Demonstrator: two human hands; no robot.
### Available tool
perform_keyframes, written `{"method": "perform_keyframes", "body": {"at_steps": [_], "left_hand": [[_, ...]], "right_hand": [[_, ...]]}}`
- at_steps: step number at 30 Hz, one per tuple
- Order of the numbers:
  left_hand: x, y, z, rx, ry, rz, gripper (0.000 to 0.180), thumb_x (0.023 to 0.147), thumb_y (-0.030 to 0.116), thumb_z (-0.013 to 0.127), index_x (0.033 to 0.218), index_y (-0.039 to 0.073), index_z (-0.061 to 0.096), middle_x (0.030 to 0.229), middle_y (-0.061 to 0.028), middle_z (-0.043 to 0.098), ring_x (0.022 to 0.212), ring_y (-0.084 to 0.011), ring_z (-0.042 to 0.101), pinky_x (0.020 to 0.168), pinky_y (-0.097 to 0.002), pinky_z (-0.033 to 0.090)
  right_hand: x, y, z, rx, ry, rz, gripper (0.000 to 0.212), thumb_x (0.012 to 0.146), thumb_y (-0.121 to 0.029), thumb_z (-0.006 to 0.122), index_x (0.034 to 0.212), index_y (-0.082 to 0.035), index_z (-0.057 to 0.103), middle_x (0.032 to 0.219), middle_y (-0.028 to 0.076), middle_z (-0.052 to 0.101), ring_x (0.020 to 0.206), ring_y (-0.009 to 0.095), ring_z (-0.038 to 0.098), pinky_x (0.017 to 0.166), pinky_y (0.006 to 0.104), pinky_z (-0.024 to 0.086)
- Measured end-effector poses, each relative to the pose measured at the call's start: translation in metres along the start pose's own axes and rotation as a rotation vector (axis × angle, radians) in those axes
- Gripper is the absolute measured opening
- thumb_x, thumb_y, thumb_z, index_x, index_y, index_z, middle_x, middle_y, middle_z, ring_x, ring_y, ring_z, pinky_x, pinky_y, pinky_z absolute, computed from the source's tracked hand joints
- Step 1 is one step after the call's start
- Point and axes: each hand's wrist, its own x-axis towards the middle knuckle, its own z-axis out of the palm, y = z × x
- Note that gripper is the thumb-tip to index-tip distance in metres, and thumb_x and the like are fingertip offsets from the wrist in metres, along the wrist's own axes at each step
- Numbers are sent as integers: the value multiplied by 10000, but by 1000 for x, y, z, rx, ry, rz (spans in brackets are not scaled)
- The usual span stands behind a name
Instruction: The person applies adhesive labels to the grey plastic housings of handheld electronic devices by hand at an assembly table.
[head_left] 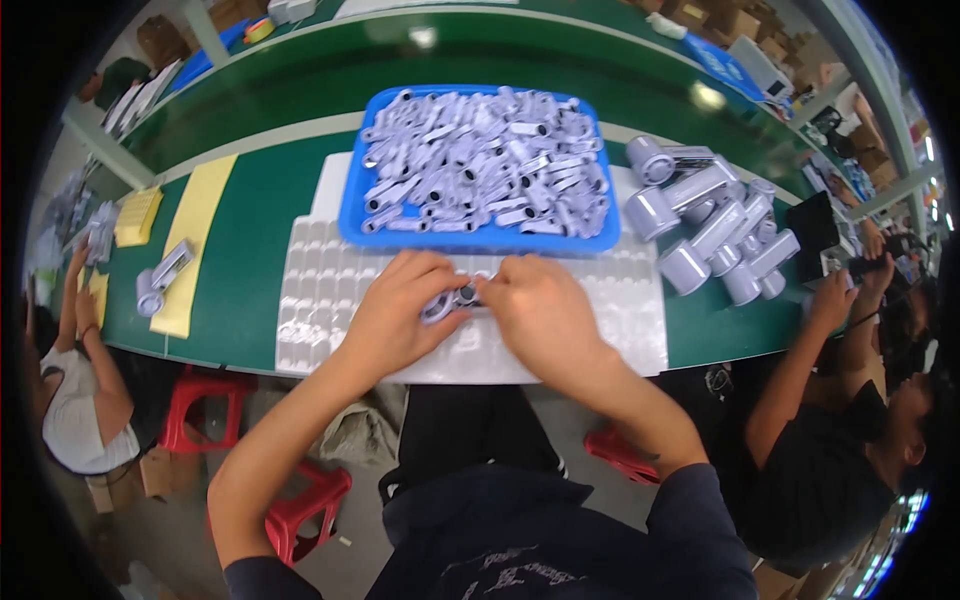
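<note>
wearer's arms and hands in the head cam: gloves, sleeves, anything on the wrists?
No gloves: the left hand and right hand are both bare. The forearms are bare too, with dark navy sleeves pushed up to about the elbows, part of a dark top with faint pale print on the chest. No watch, band or ring shows on either wrist or hand, and no cables.

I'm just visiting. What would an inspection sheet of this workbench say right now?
Surface: green bench, white blister tray on it.
Job's things: small grey part held between both hands above the blister tray.
Clutter: blue tray heaped with grey parts; grey cylinders piled at right; yellow sheets at left.
Grippers: left hand and right hand both pinch the part.
Cables: nothing seen.
Surroundings: co-workers either side, red stools, cardboard boxes.
</note>
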Motion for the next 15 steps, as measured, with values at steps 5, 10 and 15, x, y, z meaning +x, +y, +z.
{"method": "perform_keyframes", "body": {"at_steps": [5,10,15], "left_hand": [[-14,2,5,27,18,46,386,677,80,806,1048,84,700,1075,-85,630,990,-304,584,859,-398,486],[-41,25,19,132,198,124,385,648,91,824,1020,115,726,1142,-67,646,1050,-291,577,883,-425,477],[-45,31,20,73,171,58,355,654,148,833,972,112,679,1082,-47,648,1056,-278,559,902,-395,423]], "right_hand": [[-3,15,-6,212,-141,76,89,826,-91,691,876,-24,722,819,98,596,783,277,602,709,379,491],[-38,33,0,740,-242,273,348,802,-82,754,1130,-32,649,1157,111,605,1053,229,608,902,338,489],[-46,23,7,637,-185,67,453,735,-58,758,1169,-43,627,1156,130,610,1079,294,601,941,363,474]]}}
